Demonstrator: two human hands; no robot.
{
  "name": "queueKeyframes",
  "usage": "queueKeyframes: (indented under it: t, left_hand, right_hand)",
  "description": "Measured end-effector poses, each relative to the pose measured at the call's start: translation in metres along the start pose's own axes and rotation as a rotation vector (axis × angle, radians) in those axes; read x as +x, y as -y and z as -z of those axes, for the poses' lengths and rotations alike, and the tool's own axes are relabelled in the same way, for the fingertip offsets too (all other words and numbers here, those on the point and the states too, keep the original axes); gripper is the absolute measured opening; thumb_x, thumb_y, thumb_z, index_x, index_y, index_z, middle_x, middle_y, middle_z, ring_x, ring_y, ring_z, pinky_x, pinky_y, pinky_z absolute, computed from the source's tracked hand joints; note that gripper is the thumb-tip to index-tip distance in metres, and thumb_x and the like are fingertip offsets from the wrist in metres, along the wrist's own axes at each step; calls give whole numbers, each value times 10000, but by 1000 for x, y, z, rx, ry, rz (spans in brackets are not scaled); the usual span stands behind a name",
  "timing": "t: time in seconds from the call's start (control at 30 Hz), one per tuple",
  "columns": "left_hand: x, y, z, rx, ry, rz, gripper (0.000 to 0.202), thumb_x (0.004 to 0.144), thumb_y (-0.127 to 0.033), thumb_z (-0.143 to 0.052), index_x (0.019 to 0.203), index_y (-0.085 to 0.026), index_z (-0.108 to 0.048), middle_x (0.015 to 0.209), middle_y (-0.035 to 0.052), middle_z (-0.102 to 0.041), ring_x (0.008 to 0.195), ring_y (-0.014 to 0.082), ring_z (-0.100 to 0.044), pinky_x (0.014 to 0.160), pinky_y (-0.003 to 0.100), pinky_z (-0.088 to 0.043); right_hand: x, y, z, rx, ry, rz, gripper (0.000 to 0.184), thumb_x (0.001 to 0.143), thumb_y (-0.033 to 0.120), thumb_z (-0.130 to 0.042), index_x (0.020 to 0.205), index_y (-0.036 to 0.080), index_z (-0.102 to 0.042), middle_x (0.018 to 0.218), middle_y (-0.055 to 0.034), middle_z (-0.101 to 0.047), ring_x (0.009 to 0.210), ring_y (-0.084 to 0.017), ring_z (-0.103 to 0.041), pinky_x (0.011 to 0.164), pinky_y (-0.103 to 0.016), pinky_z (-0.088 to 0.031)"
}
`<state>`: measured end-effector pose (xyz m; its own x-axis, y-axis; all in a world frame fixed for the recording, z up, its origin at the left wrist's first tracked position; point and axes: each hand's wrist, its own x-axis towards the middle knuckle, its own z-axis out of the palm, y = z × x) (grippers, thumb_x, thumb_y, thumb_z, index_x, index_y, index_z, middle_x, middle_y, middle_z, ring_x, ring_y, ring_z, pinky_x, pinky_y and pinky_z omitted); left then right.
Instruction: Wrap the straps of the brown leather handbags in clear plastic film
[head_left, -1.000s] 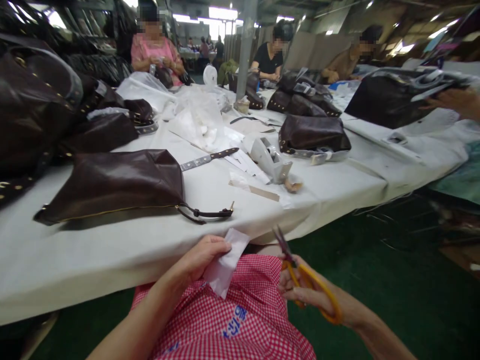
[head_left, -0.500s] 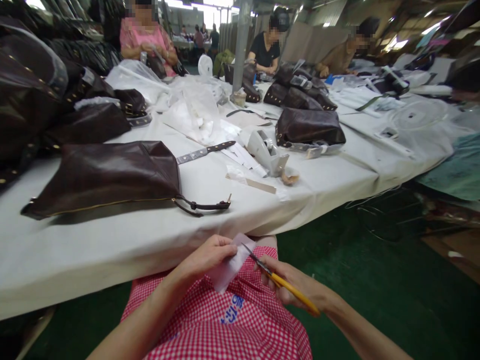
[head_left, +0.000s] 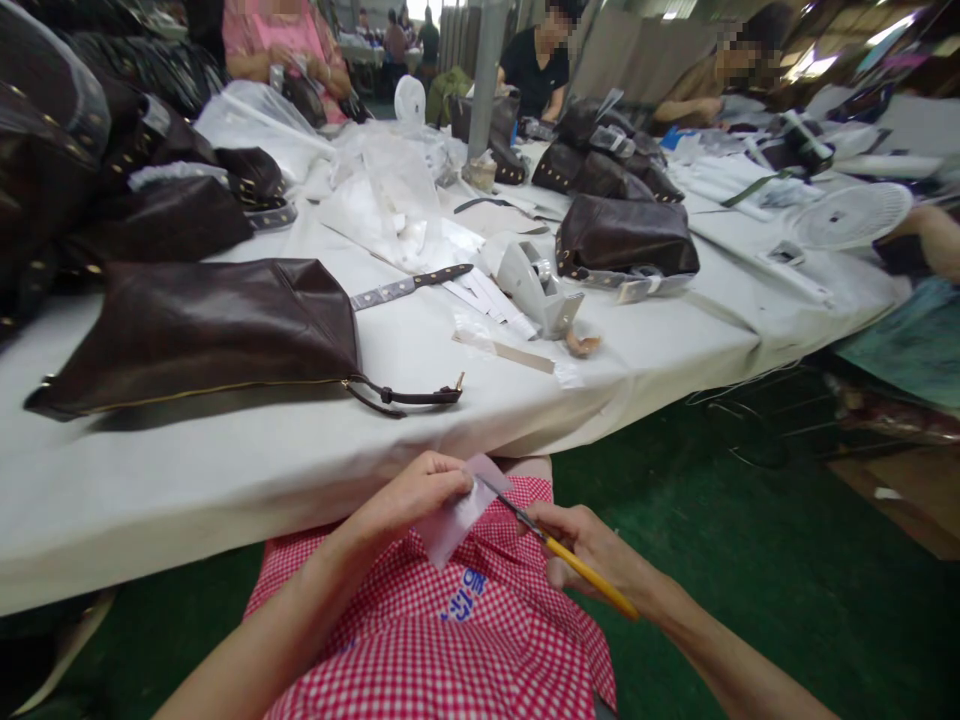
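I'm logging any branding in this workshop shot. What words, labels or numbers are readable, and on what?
Blue printed characters on the red-checked apron: creased and blurred, not readable.
Dark brown bag, tape dispenser, scissors, white slip in the left hand: no lettering shows.
Nothing can be quoted.

Lower left, the front strip of the counter (head_left: 187,500) lies bare up to the flat brown bag (head_left: 202,330), whose strap (head_left: 409,397) trails rightward. Right of the strap an open patch reaches the tape dispenser (head_left: 536,290). Upper centre is crowded with plastic sheets (head_left: 390,190), a pole (head_left: 487,70) and more bags (head_left: 626,240); a bag heap (head_left: 67,170) blocks the upper left. Bottom centre, the left hand (head_left: 409,495) pinching a paper piece (head_left: 450,525) and the right hand (head_left: 592,550) gripping scissors (head_left: 577,570) fill the gap under the counter edge; green floor (head_left: 750,560) to their right is open.
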<state>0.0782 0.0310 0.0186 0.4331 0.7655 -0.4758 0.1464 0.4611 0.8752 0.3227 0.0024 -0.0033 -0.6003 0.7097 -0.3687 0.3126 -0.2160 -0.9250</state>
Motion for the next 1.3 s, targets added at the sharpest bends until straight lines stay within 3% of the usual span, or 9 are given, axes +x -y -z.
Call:
queueKeyframes:
  t: [0.07, 0.2, 0.5, 0.7, 0.9, 1.0, 1.17, 1.3]
  left_hand:
    - [1, 2, -1, -10, -9, 6, 201, 678, -309, -506, 523, -200, -436, 482, -46, -378, 443, 86, -263, 460, 270, -167]
    - [3, 4, -3, -9, 10, 25, 206, 691, -323, -514, 541, -196, -452, 486, -54, -383, 436, 81, -262, 453, 267, -149]
    - [6, 4, -8, 34, 38, 39, 181, 674, -294, -494, 532, -187, -461, 481, -64, -364, 421, 71, -239, 438, 262, -138]
    - [7, 9, -7, 4, 26, 46, 205, 683, -303, -507, 525, -184, -455, 487, -55, -387, 422, 70, -252, 444, 260, -140]
    - [2, 3, -10, -32, 62, 65, 187, 664, -288, -532, 523, -169, -501, 482, -51, -409, 431, 73, -280, 451, 260, -150]
    - [2, 4, -12, -39, 104, 54, 194, 644, -294, -539, 500, -175, -485, 463, -60, -385, 434, 73, -264, 455, 261, -150]
    - [4, 7, -14, -73, 92, 51, 177, 621, -286, -535, 492, -177, -482, 453, -67, -373, 436, 71, -245, 457, 262, -149]
    - [3, 5, -15, -122, 74, 72, 135, 599, -263, -536, 506, -178, -488, 461, -69, -383, 429, 68, -247, 452, 255, -152]
  right_hand:
    - [0, -5, -1, 7, -1, -17, 222, 729, 354, -738, 855, 196, -647, 522, 79, -474, 438, -72, -353, 442, -197, -255]
    - [0, -11, -3, 100, 56, -31, 282, 822, 487, -622, 896, 215, -601, 587, 55, -517, 435, -75, -365, 417, -191, -262]
    - [6, 8, -6, -14, -12, 64, 382, 713, 533, -725, 918, 219, -651, 663, 38, -517, 519, -86, -371, 471, -204, -270]
    - [8, -4, -9, -46, -71, 60, 374, 678, 496, -767, 870, 190, -668, 538, 75, -399, 470, -70, -279, 441, -210, -202]
    - [6, -6, -9, 11, 6, 58, 277, 748, 449, -690, 832, 195, -618, 641, 41, -490, 535, -92, -371, 478, -209, -276]
    - [11, -13, -5, -46, 29, 115, 372, 690, 465, -742, 913, 190, -625, 705, 37, -487, 600, -102, -377, 518, -209, -293]
    - [19, -24, -2, -125, 7, 152, 529, 723, 560, -714, 1102, 198, -642, 670, 37, -461, 603, -115, -370, 544, -225, -307]
    - [18, -20, -7, -58, -13, 129, 521, 654, 539, -778, 1021, 189, -658, 651, 43, -479, 540, -90, -363, 487, -209, -287]
